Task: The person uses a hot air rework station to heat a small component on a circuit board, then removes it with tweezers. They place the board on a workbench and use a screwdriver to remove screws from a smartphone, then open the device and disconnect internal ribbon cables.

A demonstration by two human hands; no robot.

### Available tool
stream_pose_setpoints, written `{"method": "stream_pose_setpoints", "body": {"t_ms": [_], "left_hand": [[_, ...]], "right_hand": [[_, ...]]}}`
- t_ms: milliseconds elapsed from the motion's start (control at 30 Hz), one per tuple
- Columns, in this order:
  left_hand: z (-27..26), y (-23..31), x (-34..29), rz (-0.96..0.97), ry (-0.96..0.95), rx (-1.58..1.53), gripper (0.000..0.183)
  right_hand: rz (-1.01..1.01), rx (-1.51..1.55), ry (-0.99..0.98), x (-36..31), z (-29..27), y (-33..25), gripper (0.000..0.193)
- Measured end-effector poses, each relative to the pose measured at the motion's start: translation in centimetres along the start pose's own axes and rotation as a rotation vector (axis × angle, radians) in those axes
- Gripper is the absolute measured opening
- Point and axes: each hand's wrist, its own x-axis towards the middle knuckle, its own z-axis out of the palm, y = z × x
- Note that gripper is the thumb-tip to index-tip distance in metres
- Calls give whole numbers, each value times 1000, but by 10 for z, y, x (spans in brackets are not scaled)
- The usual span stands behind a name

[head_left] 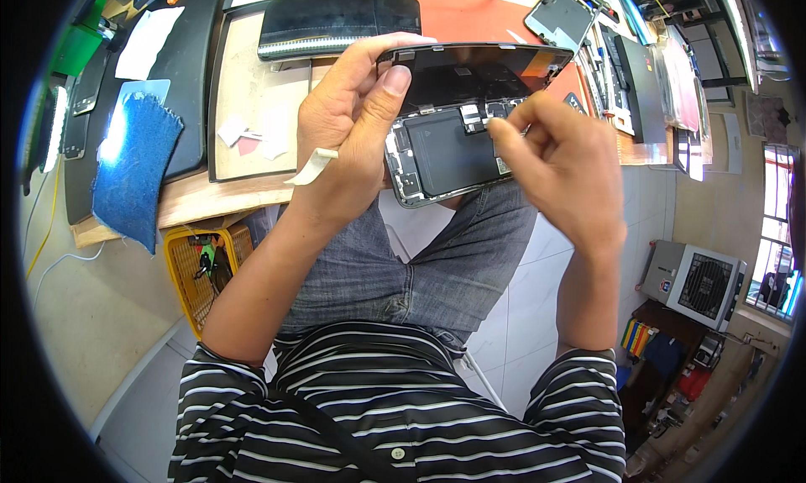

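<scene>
An opened smartphone (pixel 449 160) is held over my lap, just in front of the table edge. Its black battery and internal parts are exposed. The raised screen panel (pixel 462 80) stands tilted at the phone's far edge. My left hand (pixel 340 122) is closed on the left side of the screen panel, thumb in front. A strip of pale tape (pixel 313 165) sticks to that hand near the wrist. My right hand (pixel 564 168) is closed in a pinch at the phone's upper right, by the small silvery connectors. Whatever its fingertips hold is hidden.
A wooden table (pixel 189 199) spans the far side, with a black case (pixel 340 25), a shallow tray (pixel 252 88) of scraps and a blue cloth (pixel 134 168). Another phone part (pixel 561 17) and tools lie at right. A yellow basket (pixel 197 269) stands below left.
</scene>
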Motion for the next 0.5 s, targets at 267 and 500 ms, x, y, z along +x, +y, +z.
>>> {"method": "stream_pose_setpoints", "body": {"t_ms": [267,500], "left_hand": [[-2,2,-2,-7,-29,29,29],[1,2,-1,19,-37,4,29]], "right_hand": [[-264,69,-145,7,-17,42,25],[-272,111,-98,9,-3,40,13]]}}
